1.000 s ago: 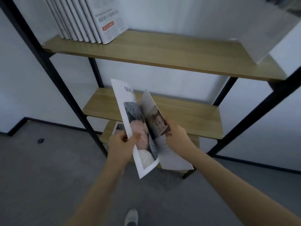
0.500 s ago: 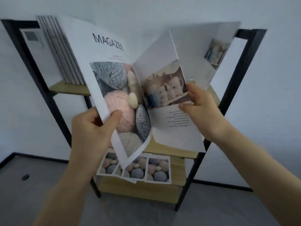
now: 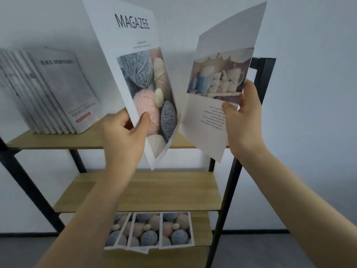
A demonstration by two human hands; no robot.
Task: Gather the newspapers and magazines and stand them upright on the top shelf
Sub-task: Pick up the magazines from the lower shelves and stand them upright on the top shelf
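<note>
I hold a white magazine titled MAGAZEE (image 3: 139,70), with yarn balls on its cover, upright in front of the top shelf (image 3: 87,141). My left hand (image 3: 125,136) pinches its lower left edge. My right hand (image 3: 244,120) grips a second magazine (image 3: 218,89) showing pastel cups, tilted to the right of the first. A row of several grey newspapers (image 3: 52,93) stands leaning on the top shelf at the left. Another magazine with yarn-ball pictures (image 3: 154,231) lies flat on the lowest shelf.
The shelf unit has a black metal frame (image 3: 260,89) and wooden boards. The middle shelf (image 3: 154,192) is bare wood. A white wall stands behind, and grey floor shows at the bottom corners.
Both hands have lifted the two magazines from the level of the lower shelves up to the top shelf. The two magazines have spread further apart.
</note>
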